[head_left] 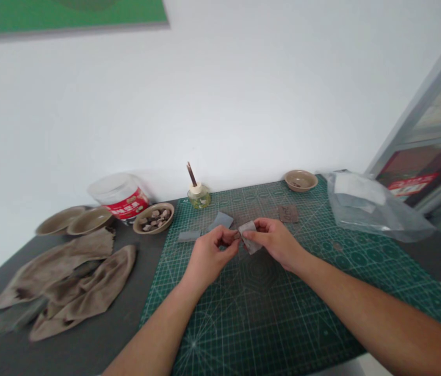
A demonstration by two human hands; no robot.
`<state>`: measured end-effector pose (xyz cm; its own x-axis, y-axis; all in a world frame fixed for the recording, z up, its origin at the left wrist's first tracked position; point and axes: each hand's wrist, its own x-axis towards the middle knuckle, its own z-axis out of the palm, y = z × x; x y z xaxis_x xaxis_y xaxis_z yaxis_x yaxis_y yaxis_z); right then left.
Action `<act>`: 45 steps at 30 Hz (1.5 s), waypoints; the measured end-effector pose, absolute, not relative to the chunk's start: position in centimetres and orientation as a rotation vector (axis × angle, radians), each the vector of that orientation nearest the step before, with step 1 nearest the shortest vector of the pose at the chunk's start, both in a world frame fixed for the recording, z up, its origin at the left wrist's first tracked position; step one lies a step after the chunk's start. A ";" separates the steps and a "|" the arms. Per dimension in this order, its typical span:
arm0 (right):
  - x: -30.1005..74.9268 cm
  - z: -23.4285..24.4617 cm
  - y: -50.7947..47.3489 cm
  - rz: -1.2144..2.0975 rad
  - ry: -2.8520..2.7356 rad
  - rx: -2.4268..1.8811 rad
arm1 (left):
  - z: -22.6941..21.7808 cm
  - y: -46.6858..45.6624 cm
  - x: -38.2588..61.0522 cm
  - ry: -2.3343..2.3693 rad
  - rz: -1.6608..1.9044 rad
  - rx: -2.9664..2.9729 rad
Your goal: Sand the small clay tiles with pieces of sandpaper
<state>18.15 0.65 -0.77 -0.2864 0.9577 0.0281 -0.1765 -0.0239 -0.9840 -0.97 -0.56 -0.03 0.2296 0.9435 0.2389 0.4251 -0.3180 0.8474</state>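
Over the green cutting mat (220, 324), my two hands meet at the fingertips. My right hand (273, 240) grips a small greyish-brown piece of sandpaper (249, 237), which looks folded or bent. The fingers of my left hand (216, 250) are pinched at its left edge, around something small and dark that I cannot make out. Just behind my left hand lie a blue-grey sandpaper piece (221, 220) and a narrower grey strip (189, 236). A brown sandpaper square (288, 213) with dark markings rests beyond my right hand.
At left are a bowl of small stone-like pieces (154, 218), a clear jar with a red label (128, 203), brown bowls (90, 220) and crumpled cloths (83, 297). A reed diffuser (199, 197), another bowl (300, 180) and a plastic bag (372, 209) stand along the back.
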 end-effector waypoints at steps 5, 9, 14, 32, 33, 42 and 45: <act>18.0 -0.7 0.5 1.448 -1.268 -0.920 | 0.0 -0.7 -0.7 1.242 0.962 1.873; 18.0 -0.7 0.3 1.486 -1.242 -0.930 | 0.2 -0.6 -0.5 1.266 1.001 1.838; 18.0 -0.8 0.2 1.453 -1.202 -0.955 | 0.6 -1.0 -0.4 1.270 0.915 2.005; 17.8 -0.6 0.0 1.422 -1.209 -0.947 | 0.8 -1.6 -0.1 1.307 0.928 2.098; 17.7 -0.6 0.0 1.404 -1.193 -0.955 | 0.9 -1.7 0.0 1.311 0.922 2.134; 18.1 0.3 -0.5 1.529 -1.115 -0.867 | 0.6 -1.3 -0.3 1.354 1.034 2.022; 18.1 0.1 -0.3 1.552 -1.121 -0.868 | 0.6 -1.1 -0.5 1.331 1.009 2.031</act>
<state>18.07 -0.34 0.10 -0.2493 0.9684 0.0006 -0.3051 -0.0779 -0.9491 -0.53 -1.14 0.64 0.2446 0.9197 0.3072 0.5440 -0.3925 0.7416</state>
